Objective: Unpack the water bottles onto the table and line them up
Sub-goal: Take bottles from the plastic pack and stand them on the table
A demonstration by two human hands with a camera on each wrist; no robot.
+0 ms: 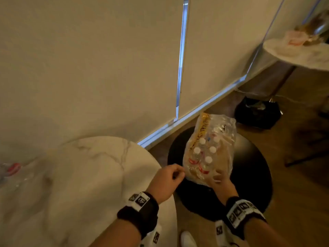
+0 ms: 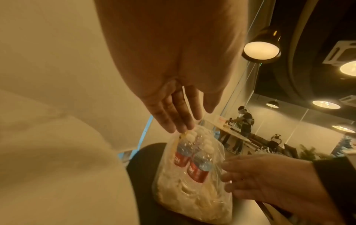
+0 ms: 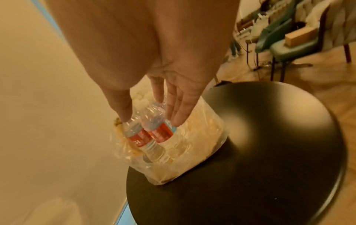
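A torn clear plastic pack (image 1: 210,148) holding several white-capped water bottles (image 1: 208,159) with red labels stands on a round black stool top (image 1: 249,175). My left hand (image 1: 169,177) is at the pack's near left corner, and its fingertips (image 2: 183,127) touch the top of the wrap (image 2: 192,175) with the thumb apart. My right hand (image 1: 219,179) rests on the pack's near side. Its straight fingers (image 3: 179,112) are spread over two bottles (image 3: 154,134) through the plastic. To the left is the white marble table (image 1: 80,175), with a blurred bottle (image 1: 10,170) at its far left edge.
A pale wall with glass strips runs behind the stool. A second round marble table (image 1: 299,56) stands at the far right on a black base (image 1: 258,113). Green chairs (image 3: 289,48) and a distant person (image 2: 245,126) are further off on the wooden floor.
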